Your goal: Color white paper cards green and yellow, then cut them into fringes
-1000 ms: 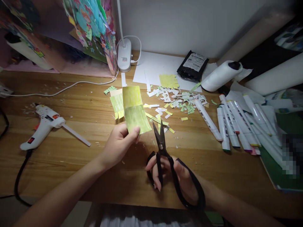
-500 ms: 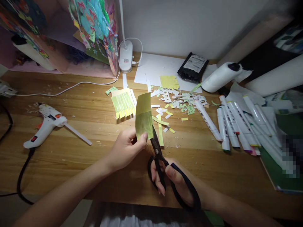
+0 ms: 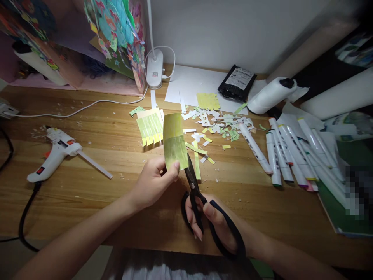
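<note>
My left hand point(image 3: 153, 181) pinches the lower end of a yellow and green paper piece point(image 3: 175, 142), which stands upright between thumb and fingers. In my right hand point(image 3: 217, 217) are black scissors point(image 3: 192, 186), with fingers through both handle loops and the blades pointing up beside the paper's lower right edge. Behind the held paper lies a fringed green and yellow paper point(image 3: 150, 126). To its right are paper scraps point(image 3: 217, 122) and thin green strips point(image 3: 197, 161). A yellow notched paper point(image 3: 208, 101) rests on a white sheet point(image 3: 186, 83).
On the left of the wooden desk point(image 3: 96, 198) lies a white glue gun point(image 3: 54, 153) with its black cord. Several markers point(image 3: 288, 155) lie at the right. A black packet point(image 3: 237, 82), a white roll point(image 3: 271, 95) and a lamp base point(image 3: 154, 70) stand behind.
The held paper and my left hand have shifted slightly left, and the paper shows its face more fully. The scissors stay nearly in place in my right hand.
</note>
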Motion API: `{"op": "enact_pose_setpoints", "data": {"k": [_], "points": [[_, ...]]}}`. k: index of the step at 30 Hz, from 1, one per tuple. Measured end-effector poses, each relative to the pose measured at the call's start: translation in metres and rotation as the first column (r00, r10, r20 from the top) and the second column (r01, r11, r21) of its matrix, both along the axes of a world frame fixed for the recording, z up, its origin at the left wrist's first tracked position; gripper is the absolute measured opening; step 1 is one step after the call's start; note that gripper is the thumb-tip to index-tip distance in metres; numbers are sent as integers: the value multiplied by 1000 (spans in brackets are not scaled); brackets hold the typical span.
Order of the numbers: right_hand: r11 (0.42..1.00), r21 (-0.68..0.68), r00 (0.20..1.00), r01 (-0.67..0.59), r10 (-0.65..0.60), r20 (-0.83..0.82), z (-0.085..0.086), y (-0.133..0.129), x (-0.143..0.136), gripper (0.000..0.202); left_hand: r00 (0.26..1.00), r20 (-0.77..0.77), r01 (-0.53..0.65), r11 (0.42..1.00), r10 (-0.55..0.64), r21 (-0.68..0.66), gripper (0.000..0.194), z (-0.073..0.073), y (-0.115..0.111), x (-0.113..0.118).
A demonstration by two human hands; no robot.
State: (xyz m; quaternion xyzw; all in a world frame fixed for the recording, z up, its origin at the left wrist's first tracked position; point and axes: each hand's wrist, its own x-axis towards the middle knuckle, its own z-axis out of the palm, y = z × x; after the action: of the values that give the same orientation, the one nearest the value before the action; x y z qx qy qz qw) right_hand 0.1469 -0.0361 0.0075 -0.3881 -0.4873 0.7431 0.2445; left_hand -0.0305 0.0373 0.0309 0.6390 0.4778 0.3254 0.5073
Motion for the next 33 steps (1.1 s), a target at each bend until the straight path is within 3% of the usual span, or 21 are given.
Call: {"op": "enact_pose_setpoints", "data": {"k": [15,27,33], "points": [[1000,-27,1000,-14,14,23,-2,1,1,64,1000,8,9,997,-8,-71,35,0,1,2],[989,-119,996,92,-92,9,-10,-8,-4,56,995,96,1,987,15,-163,38,-3,1,4],[994,-49,996,94,-94,9,-7,-9,-7,64,993,118,17,976,9,-217,38,-4,1,6]]}}
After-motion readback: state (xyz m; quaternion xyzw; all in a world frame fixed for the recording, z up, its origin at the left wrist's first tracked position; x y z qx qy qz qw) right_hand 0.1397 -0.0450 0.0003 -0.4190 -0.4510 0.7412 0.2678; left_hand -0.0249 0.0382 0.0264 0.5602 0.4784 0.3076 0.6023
